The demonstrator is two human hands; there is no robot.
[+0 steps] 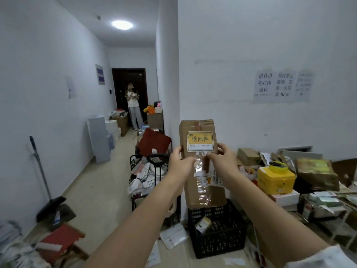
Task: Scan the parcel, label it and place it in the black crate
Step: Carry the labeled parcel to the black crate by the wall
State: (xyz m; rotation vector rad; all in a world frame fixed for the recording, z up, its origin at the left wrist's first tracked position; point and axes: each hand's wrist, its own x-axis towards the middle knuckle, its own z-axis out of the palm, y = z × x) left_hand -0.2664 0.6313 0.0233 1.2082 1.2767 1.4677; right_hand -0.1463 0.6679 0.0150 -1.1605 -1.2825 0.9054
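A tall brown cardboard parcel [199,190] with clear tape stands upright in front of me, above the black crate [228,240]. A yellow-and-white label [200,141] with Chinese characters lies on its upper face. My left hand [178,163] grips the parcel's left edge, thumb at the label's lower left corner. My right hand [222,157] holds the right edge, its fingers pressing along the label's bottom edge. The crate sits on the floor directly below with a small box [202,224] inside.
A cluttered table at right carries a yellow box [276,179], a tape roll [278,165] and several packages. A cart with cables [148,171] stands to the left of the parcel. A broom [41,171] leans on the left wall. A person [133,107] stands down the corridor.
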